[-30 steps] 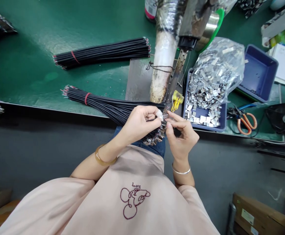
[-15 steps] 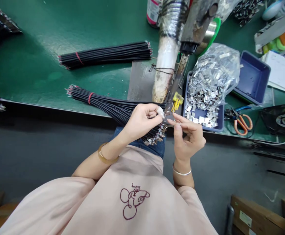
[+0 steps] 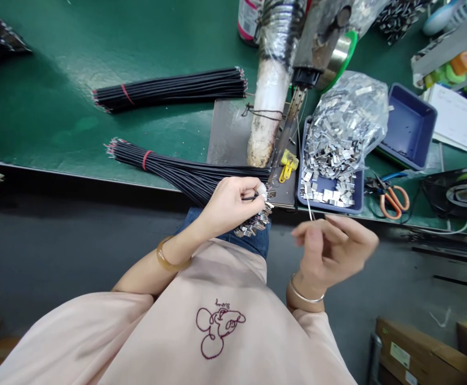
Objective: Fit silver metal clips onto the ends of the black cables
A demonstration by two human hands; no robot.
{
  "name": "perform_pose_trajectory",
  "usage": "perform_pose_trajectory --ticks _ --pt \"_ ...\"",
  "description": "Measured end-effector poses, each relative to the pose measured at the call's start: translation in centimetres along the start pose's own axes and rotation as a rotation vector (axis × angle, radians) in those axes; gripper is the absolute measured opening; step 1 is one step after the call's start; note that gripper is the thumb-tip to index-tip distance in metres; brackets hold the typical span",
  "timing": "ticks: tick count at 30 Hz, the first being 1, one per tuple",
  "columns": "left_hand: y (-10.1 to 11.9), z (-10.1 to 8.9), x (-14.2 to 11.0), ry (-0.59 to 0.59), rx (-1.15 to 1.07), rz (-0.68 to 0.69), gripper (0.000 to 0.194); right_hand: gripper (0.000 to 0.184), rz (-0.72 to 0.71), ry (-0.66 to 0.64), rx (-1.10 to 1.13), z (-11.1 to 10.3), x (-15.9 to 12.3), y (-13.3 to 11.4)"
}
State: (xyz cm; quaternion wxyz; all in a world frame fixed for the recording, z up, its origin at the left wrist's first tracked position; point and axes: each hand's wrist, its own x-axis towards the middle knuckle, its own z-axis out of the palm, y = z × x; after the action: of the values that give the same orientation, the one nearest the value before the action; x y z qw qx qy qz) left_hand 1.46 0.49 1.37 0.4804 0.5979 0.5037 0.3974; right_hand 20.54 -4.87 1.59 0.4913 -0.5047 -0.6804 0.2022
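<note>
Black, slim cable (image 3: 249, 198) right there in the left hand (image 3: 231, 206), finger and thumb clamped together on it, with a flat silver connector (image 3: 272, 194) poking out just past the white-wrapped fingertip! It's right above the metal-tipped end of a red-banded bundle of black cables (image 3: 177, 171), which stretches back onto the green table (image 3: 157, 125). Over to the right hand (image 3: 332, 251): curled, blurred, near a thin pale strand (image 3: 309, 209), and I can't tell whether its grip closes on that. Just beyond sits the blue plastic tray (image 3: 329, 207) of small silver pieces, orange-handled pliers (image 3: 394, 202) beside it.
</note>
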Motion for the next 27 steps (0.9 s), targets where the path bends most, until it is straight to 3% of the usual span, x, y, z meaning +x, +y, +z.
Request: perform_pose_trajectory --ticks 7,17,27 --pt "-0.5 -0.1 0.3 0.039 -0.130 -0.037 0.012 0.006 -0.052 -0.109 -0.123 1.9 1.2 0.6" --pt "-0.3 0.0 0.8 0.016 -0.242 -0.072 0.013 0.008 -0.057 0.005 -0.073 2.1 0.3 1.4" --pt "0.1 0.0 0.4 0.021 -0.043 -0.050 0.013 0.009 -0.064 0.004 -0.045 2.1 0.1 1.6"
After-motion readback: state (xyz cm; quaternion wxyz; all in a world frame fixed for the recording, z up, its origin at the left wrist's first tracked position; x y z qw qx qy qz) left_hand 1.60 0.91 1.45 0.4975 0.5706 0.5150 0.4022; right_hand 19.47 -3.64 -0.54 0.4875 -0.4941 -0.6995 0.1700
